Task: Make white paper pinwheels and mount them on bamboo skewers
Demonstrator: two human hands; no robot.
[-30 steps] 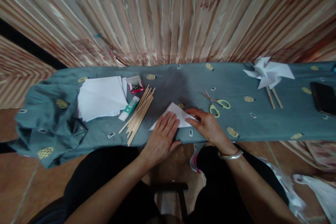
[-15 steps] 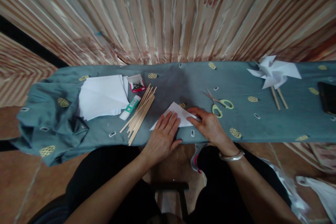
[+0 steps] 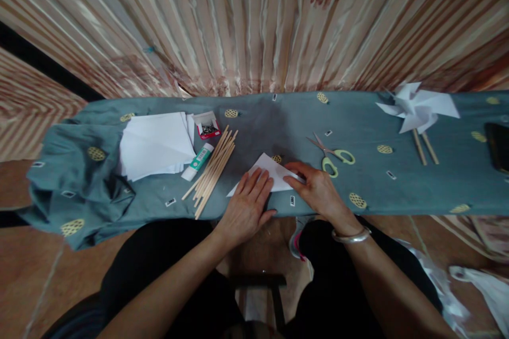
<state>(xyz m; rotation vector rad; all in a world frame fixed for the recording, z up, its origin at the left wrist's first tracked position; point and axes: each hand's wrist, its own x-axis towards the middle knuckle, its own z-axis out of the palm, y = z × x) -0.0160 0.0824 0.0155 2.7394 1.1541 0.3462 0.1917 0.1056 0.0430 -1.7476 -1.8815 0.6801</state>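
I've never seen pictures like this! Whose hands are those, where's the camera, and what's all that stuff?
There's no robot here, just a person's bare left hand and right hand. The camera is worn on their head, looking forward and down. The left hand lies flat on a folded white paper; the right pinches its right end. On the blue-green cloth lie a paper stack, an open little box of metal bits, what looks like a glue stick, wooden sticks, scissors and white paper pinwheels.

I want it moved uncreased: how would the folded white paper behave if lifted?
The folded white paper looks thin, so is probably light. Folding may stiffen it slightly, but its pointed left corner could flop.
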